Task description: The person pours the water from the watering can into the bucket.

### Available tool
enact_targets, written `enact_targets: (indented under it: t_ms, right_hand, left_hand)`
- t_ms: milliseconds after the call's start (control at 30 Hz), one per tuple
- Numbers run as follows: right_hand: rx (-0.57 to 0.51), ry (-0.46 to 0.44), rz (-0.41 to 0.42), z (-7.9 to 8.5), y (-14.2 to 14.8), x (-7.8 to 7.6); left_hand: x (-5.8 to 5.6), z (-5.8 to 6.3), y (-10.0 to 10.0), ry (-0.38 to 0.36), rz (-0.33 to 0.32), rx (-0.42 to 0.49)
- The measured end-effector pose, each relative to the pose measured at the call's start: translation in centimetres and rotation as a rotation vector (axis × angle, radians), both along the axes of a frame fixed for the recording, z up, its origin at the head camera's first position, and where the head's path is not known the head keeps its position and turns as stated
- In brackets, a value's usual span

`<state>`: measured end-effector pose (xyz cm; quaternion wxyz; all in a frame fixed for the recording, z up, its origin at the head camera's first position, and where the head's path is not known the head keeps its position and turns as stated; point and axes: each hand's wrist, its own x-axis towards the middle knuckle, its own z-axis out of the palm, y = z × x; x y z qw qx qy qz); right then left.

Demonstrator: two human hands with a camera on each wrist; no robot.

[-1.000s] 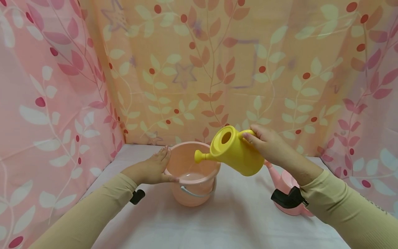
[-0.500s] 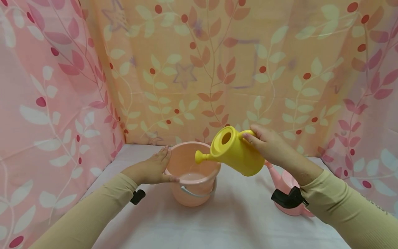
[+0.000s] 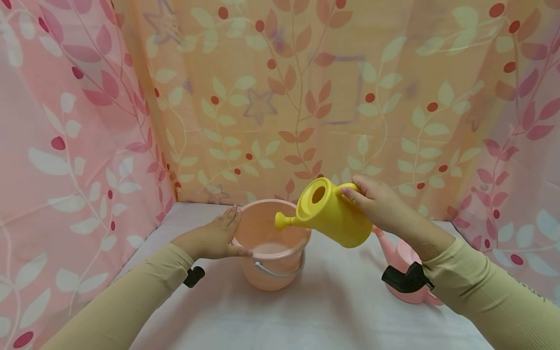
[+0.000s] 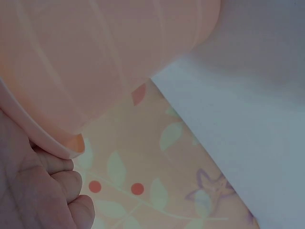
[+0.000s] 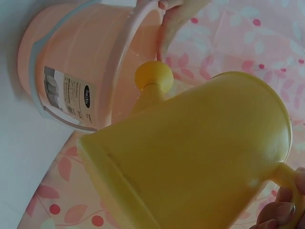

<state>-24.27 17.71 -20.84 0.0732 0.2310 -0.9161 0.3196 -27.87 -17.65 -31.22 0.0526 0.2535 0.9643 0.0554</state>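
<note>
A yellow watering can (image 3: 334,216) hangs tilted above the table in my right hand (image 3: 379,201), whose fingers curl round its handle. Its spout points left, and the round spout head (image 5: 154,77) is over the mouth of a peach-pink bucket (image 3: 271,270). Small bright specks show near the spout head in the right wrist view. The bucket stands upright with its grey-white handle (image 3: 272,273) hanging down the near side. My left hand (image 3: 214,237) rests on the bucket's left rim, fingers extended. From the left wrist, its fingers (image 4: 66,186) lie along the rim.
A pink watering can (image 3: 404,260) stands on the white-covered table (image 3: 306,316) at the right, partly hidden behind my right forearm and a black wrist mount (image 3: 404,279). Leaf-patterned cloth (image 3: 280,97) closes off the back and both sides. A label (image 5: 69,94) is on the bucket.
</note>
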Motion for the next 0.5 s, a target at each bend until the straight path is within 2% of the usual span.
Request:
enact_targets:
  t_ms: [500]
  right_hand:
    - [0.011, 0.016, -0.002, -0.01, -0.09, -0.13]
  left_hand:
    - [0.03, 0.04, 0.06, -0.003, 0.005, 0.000]
